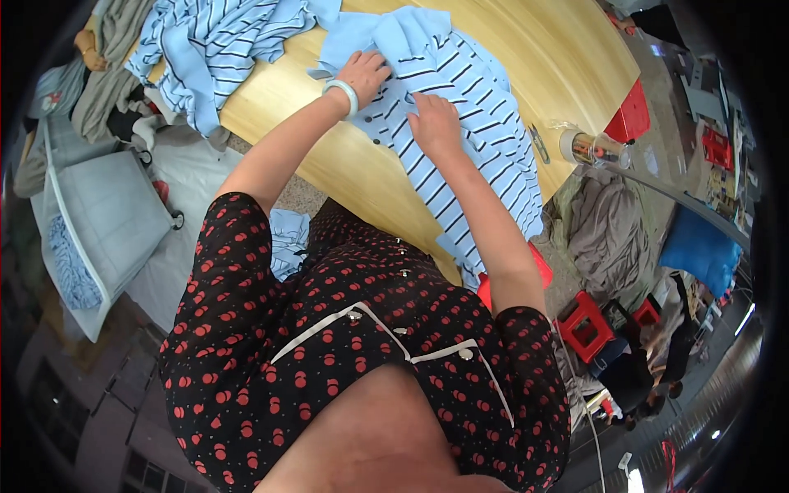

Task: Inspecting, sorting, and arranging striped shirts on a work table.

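A light blue shirt with dark and white stripes (485, 123) lies spread over the wooden table, its lower end hanging past the near edge. Dark buttons (376, 141) show along its left side. My left hand (364, 76), with a pale bangle (345, 94) at the wrist, is closed on the plain blue cloth near the top of the shirt. Just right of it and a little nearer, my right hand (437, 125) pinches the shirt's front, fingers bent over the cloth. The fingertips of both hands are partly hidden.
More striped shirts (215, 57) are heaped at the table's (567, 49) far left. Thread snips (539, 144) and a clear jar of pens (593, 148) sit at the right. A white wheeled bin (107, 205) stands left; red stools (585, 324) and a grey cloth pile (610, 222) are right.
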The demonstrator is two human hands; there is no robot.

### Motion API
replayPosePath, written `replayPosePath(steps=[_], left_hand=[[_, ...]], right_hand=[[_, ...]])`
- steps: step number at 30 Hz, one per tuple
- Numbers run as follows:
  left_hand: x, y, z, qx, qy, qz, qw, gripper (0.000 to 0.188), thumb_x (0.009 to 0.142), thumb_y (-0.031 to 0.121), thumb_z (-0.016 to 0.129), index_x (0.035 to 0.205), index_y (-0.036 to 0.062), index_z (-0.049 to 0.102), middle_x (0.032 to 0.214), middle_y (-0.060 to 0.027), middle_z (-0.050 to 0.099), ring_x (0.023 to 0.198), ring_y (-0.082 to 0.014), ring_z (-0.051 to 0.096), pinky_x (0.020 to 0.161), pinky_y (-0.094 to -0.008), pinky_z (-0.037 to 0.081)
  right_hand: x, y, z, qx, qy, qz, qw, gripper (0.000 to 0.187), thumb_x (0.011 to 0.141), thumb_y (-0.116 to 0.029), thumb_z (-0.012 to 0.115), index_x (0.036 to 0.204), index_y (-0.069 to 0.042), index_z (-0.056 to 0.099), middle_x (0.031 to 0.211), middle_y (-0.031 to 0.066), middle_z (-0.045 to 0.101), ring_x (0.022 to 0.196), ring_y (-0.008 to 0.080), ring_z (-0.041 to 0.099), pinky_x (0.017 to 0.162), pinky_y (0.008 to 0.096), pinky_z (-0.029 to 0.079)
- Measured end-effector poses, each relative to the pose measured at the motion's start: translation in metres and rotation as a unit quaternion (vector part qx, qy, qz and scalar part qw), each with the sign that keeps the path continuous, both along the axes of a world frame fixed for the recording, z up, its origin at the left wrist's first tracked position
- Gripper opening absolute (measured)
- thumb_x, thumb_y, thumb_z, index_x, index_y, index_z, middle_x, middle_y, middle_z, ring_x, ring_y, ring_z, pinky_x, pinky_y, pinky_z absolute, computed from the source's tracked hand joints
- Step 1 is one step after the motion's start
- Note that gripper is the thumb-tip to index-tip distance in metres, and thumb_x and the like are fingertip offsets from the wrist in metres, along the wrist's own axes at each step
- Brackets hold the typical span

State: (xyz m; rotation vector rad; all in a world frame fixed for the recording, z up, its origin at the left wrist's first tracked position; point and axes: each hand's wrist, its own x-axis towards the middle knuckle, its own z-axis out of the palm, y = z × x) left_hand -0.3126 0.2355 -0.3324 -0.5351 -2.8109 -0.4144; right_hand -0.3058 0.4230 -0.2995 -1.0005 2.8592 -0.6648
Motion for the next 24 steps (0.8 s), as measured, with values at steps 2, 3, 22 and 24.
replayPosePath(steps=[2,3,22,24], left_hand=[[0.001,-0.012,-0.004,-0.095,-0.026,-0.036,0.994,0.015,0.064,0.008,0.050,0.078,0.0066,0.054,0.087,-0.0078,0.051,0.095,-0.0234,0.044,0.084,-0.0357,0.032],[0.002,-0.014,-0.001,-0.095,-0.027,-0.041,0.994,0.015,0.064,0.008,0.050,0.078,0.0066,0.054,0.087,-0.0078,0.051,0.095,-0.0234,0.044,0.084,-0.0357,0.032],[-0.025,0.008,-0.022,0.560,-0.547,0.270,0.561,0.026,0.075,0.024,0.055,0.084,0.0000,0.052,0.071,-0.0079,0.056,0.058,-0.0140,0.054,0.048,-0.0232,0.043],[-0.029,0.012,-0.026,0.598,-0.569,0.284,0.487,0.026,0.074,0.025,0.057,0.082,0.0016,0.051,0.069,-0.0071,0.055,0.055,-0.0134,0.053,0.045,-0.0227,0.042]], right_hand=[[-0.002,-0.001,-0.011,0.027,-0.006,0.000,1.000,0.025,0.068,-0.010,0.057,0.092,-0.003,0.052,0.081,0.0115,0.054,0.078,0.0266,0.050,0.071,0.0358,0.040],[-0.001,-0.002,-0.016,0.051,-0.012,0.003,0.999,0.028,0.067,-0.011,0.058,0.094,-0.003,0.052,0.081,0.0108,0.053,0.078,0.0260,0.050,0.070,0.0356,0.039],[0.038,-0.040,-0.026,-0.072,0.008,-0.033,0.997,0.013,0.074,-0.011,0.047,0.085,-0.004,0.053,0.070,0.0106,0.055,0.072,0.0262,0.054,0.070,0.0364,0.038],[0.034,-0.038,-0.031,0.029,-0.095,0.012,0.995,0.014,0.075,-0.013,0.047,0.085,-0.003,0.052,0.072,0.0118,0.055,0.074,0.0271,0.054,0.072,0.0368,0.038]])
